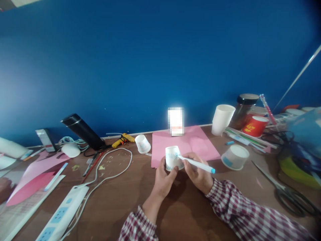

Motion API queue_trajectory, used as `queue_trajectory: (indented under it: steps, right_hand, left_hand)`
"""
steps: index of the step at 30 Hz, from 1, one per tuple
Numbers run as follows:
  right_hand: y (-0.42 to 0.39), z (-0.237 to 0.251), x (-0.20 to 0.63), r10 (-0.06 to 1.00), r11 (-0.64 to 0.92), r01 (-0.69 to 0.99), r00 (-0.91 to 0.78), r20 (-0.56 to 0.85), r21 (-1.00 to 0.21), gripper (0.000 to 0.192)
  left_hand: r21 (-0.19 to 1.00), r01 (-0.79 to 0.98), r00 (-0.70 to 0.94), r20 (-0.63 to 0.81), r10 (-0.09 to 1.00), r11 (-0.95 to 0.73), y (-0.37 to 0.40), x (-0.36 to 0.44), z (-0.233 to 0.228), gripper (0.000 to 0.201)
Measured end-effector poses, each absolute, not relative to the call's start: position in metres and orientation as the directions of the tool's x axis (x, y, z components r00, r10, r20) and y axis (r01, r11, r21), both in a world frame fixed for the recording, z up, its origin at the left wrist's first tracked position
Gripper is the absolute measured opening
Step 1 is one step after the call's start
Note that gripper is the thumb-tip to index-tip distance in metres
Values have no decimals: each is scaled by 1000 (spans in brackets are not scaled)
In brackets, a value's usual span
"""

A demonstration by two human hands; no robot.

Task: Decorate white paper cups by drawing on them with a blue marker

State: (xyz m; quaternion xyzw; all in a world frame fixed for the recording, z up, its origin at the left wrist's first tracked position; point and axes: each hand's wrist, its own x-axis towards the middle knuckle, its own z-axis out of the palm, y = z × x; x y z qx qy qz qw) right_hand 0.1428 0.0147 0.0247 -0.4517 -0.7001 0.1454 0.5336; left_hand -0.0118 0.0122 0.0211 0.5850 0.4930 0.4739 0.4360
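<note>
Your left hand [164, 179] grips a small paper cup [172, 158] on its side, fingers curled round it, above the bench [120, 201] near the pink sheet's [183, 144] front edge. Your right hand [198, 174] pinches a blue-capped marker [197, 164], tip touching the cup.

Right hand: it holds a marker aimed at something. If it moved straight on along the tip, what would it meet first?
The right hand points its marker at the paper cup in the left hand; the tip seems already touching.
</note>
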Motion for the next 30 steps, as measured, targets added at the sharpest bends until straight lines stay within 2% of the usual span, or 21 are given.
queue_trajectory:
  steps: [30]
  right_hand:
    - [16,25,143,791,544,478,-16,612,-690,10]
  left_hand:
    - [977,161,66,132,989,-141,12,-12,23,35]
